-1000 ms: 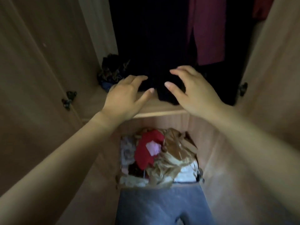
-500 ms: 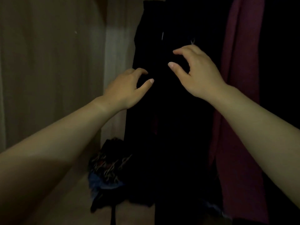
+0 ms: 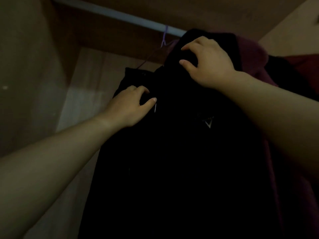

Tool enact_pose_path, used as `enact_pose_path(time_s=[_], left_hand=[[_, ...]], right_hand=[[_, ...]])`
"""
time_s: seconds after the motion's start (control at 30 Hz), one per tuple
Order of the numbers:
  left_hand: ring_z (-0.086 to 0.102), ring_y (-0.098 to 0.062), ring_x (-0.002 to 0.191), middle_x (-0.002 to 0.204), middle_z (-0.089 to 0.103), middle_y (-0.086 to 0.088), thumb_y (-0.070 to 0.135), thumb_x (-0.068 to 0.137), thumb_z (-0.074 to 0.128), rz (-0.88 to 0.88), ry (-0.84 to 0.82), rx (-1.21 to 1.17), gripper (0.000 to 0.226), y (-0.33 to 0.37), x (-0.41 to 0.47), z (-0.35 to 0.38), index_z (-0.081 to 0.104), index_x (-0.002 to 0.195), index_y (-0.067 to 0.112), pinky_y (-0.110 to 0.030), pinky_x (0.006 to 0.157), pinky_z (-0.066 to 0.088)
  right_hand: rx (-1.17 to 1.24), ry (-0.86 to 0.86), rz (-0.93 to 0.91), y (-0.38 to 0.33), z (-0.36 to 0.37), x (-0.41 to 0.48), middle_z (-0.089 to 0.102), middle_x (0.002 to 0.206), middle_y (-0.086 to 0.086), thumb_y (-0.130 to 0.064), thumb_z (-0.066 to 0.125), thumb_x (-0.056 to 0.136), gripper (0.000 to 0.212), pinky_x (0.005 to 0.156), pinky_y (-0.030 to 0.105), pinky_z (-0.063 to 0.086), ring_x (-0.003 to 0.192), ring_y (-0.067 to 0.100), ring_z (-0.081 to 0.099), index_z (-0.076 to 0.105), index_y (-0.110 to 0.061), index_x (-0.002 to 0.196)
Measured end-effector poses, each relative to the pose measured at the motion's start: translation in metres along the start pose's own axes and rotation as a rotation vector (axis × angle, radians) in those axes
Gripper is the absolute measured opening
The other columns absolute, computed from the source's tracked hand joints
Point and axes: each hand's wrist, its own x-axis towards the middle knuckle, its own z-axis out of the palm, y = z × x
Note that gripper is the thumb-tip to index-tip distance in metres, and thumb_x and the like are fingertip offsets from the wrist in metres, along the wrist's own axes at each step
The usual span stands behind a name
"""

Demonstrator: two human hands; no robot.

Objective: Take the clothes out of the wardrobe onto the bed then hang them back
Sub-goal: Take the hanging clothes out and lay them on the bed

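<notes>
A black garment (image 3: pixel 172 161) hangs in the dark wardrobe from a purple hanger (image 3: pixel 164 37) hooked over the pale rail (image 3: pixel 120 15). My left hand (image 3: pixel 131 107) pinches a fold of the black fabric near its left shoulder, fingers curled and thumb pressed in. Higher up, my right hand (image 3: pixel 207 64) grips the top of the same garment by the collar, fingers curled over the cloth. A small metal triangle (image 3: pixel 208 122) shows on the garment's chest. The lower part of the garment is lost in shadow.
A maroon garment (image 3: pixel 250 49) hangs right behind the black one, and a red one (image 3: pixel 303 64) further right. The wardrobe's wooden side wall (image 3: pixel 25 66) closes the left, its top panel (image 3: pixel 189 11) sits just above the rail.
My view has tilted up from the shelf and the box of clothes to the rail. Both hands rose along the black garment and closed on its top.
</notes>
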Motion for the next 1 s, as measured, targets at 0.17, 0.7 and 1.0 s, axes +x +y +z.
enact_pose_path(time_s=[0.17, 0.7, 1.0], left_hand=[[0.044, -0.025, 0.122, 0.134, 0.045, -0.005, 0.061, 0.08, 0.032, 0.035, 0.116, -0.111, 0.067, -0.029, 0.043, 0.031, 0.047, 0.131, 0.021, -0.043, 0.097, 0.041], [0.029, -0.021, 0.134, 0.147, 0.028, 0.002, 0.057, 0.09, 0.036, 0.006, 0.231, -0.151, 0.056, -0.068, 0.09, 0.07, 0.036, 0.14, 0.03, -0.036, 0.107, 0.03], [0.024, -0.022, 0.138, 0.152, 0.024, 0.0, 0.066, 0.081, 0.029, 0.047, 0.221, -0.145, 0.071, -0.055, 0.101, 0.047, 0.034, 0.142, 0.031, -0.035, 0.108, 0.026]], right_hand=[[-0.283, -0.06, 0.053, 0.023, 0.021, 0.054, 0.032, 0.144, 0.01, -0.048, 0.051, 0.089, 0.056, 0.101, 0.047, 0.032, 0.13, 0.033, 0.032, 0.039, -0.023, 0.138], [-0.079, -0.039, 0.144, 0.055, 0.041, 0.078, 0.063, 0.119, 0.002, -0.037, 0.06, 0.088, 0.026, 0.09, 0.039, 0.048, 0.108, 0.024, 0.057, 0.063, -0.03, 0.114], [0.009, 0.13, 0.318, 0.062, 0.023, 0.102, 0.065, 0.112, 0.001, -0.032, 0.06, 0.088, 0.016, 0.081, 0.034, 0.047, 0.102, 0.025, 0.059, 0.069, -0.034, 0.102]])
